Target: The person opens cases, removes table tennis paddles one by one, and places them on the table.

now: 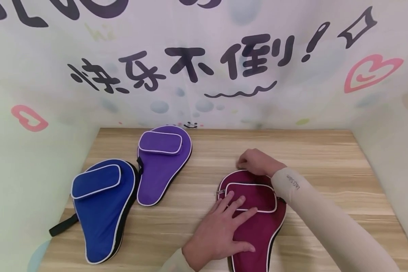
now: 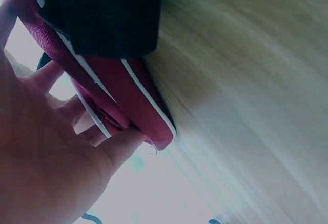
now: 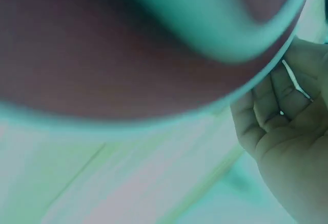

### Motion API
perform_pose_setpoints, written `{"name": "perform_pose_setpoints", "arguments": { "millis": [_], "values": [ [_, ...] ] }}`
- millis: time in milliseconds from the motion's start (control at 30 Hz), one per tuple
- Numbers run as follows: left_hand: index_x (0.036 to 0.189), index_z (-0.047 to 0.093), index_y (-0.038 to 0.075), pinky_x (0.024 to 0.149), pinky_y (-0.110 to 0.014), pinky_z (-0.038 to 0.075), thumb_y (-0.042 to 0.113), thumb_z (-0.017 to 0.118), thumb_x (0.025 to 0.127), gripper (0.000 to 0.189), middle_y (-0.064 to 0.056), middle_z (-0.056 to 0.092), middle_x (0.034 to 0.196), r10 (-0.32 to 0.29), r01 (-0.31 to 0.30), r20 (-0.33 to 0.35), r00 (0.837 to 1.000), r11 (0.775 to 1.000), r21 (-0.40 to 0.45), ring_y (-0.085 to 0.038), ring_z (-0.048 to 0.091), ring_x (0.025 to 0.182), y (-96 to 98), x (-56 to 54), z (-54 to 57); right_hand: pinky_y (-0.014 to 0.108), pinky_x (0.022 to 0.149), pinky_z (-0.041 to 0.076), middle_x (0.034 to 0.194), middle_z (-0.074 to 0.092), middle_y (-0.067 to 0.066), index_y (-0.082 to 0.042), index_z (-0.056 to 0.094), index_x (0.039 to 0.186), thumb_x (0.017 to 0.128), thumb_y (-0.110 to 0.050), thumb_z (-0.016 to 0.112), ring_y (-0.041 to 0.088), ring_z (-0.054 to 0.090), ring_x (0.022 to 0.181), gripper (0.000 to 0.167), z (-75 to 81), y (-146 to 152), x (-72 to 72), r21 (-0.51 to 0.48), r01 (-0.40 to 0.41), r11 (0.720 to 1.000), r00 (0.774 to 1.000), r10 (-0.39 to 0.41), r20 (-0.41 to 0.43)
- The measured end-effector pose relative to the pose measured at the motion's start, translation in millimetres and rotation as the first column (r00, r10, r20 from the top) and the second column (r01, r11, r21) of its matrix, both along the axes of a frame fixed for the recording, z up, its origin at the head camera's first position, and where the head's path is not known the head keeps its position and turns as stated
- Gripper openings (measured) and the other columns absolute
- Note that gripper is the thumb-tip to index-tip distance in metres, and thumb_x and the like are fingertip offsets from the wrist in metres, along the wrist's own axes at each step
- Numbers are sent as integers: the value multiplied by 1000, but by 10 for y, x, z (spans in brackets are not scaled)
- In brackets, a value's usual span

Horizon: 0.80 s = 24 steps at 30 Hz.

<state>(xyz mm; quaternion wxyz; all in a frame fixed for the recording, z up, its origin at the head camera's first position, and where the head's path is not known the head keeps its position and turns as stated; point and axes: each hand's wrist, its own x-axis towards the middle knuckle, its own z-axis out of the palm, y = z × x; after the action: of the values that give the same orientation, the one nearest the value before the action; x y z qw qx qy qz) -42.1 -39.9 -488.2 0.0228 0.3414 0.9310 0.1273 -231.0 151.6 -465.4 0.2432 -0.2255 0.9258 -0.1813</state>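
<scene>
A maroon table tennis bat case (image 1: pixel 258 226) with white piping and a zipped front pocket lies on the table, its wide end away from me. My left hand (image 1: pixel 221 230) rests on it, fingers spread across the pocket and thumb extended over the body. In the left wrist view, this hand (image 2: pixel 56 142) lies along the case's side (image 2: pixel 148 116). A metal zip pull (image 1: pixel 220 192) shows at the left of the pocket. At the far rim, my right hand (image 1: pixel 258 162) has curled fingers gripping the edge; their tips are hidden. The right wrist view shows those fingers (image 3: pixel 264 106) against the rim.
To the left lie a purple bat case (image 1: pixel 163 166) and a blue bat case (image 1: pixel 103 215), the blue one with a black strap (image 1: pixel 64 225). The wood-grain table (image 1: pixel 312 151) meets a white printed backdrop (image 1: pixel 204 105) behind and at both sides.
</scene>
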Motion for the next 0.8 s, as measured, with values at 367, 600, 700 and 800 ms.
{"name": "perform_pose_setpoints", "arguments": {
  "millis": [367,600,700,800],
  "values": [
    [158,32,44,122,-54,36,85,50,83,87,-3,31,169,11,-11,19,1000,1000,2,-33,24,159,18,15,8,44,89,59,106,79,5,-11,79,109,103,-14,58,22,73,101,21,-96,632,131,-123,19,992,999,-25,-48],
    [159,28,45,124,-56,32,91,53,76,98,-6,24,171,26,-25,68,997,1000,-6,-35,19,160,44,50,36,45,87,58,101,78,1,-13,79,108,98,-7,64,23,70,97,18,-159,794,344,-89,-59,994,956,31,-290],
    [159,28,45,124,-55,31,91,54,74,100,-6,23,171,36,-35,85,996,999,-12,-34,18,160,48,59,52,42,81,57,95,76,-1,-15,79,105,96,-8,68,19,65,89,16,-208,841,434,-49,-90,995,899,60,-434],
    [159,28,45,124,-54,32,90,55,75,99,-5,25,171,47,-46,93,995,999,-10,-34,18,160,44,61,73,38,74,58,90,73,-3,-17,79,101,92,-8,73,16,61,84,14,-252,899,504,-49,-91,995,842,51,-537]
  ]
}}
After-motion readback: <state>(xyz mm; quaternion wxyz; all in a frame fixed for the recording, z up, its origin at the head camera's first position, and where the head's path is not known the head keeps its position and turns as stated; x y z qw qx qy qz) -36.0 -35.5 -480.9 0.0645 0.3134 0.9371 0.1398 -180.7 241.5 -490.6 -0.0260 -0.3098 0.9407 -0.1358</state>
